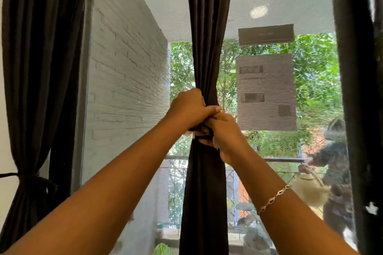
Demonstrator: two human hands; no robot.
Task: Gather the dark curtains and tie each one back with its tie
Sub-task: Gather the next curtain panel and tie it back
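A dark brown curtain (207, 33) hangs in the middle of the window, bunched into a narrow column at hand height. My left hand (188, 107) is clenched on the gathered fabric from the left. Just below and to the right, my right hand (224, 134) is closed on a thin dark tie (204, 137) that wraps the curtain. The two hands touch each other. A second dark curtain (39, 64) hangs at the far left, held in by its own tie (27, 177) low down.
A mesh-screened window (128, 80) fills the view, with a white brick wall and trees behind it. A dark frame or curtain edge (356, 89) runs down the right side. A person with a bag (331, 172) shows at the lower right beyond the screen.
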